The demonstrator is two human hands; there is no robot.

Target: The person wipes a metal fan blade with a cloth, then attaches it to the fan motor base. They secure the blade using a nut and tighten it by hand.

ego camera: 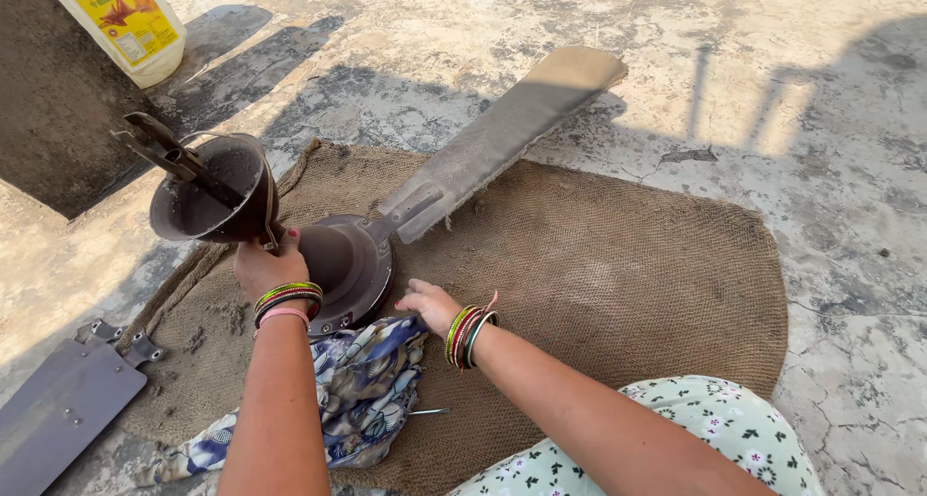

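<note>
My left hand (266, 266) grips the narrow end of a brown cup-shaped fan canopy (208, 192), held tilted above the mat, with a metal rod (169, 151) sticking out of its mouth. Just to its right lies the round dark fan motor housing (350, 264), with one long dusty blade (497, 134) still attached and pointing away to the upper right. My right hand (430, 305) rests by the near rim of the housing with its fingers apart, touching the edge of a blue patterned cloth (362, 390). Both wrists wear coloured bangles.
Everything sits on a brown burlap mat (628, 264) spread over cracked concrete. A detached fan blade (63, 409) lies at the mat's lower left. A white plastic jug with a yellow label (121, 18) stands at the top left. A thin metal pin or tool (427, 412) lies beside the cloth.
</note>
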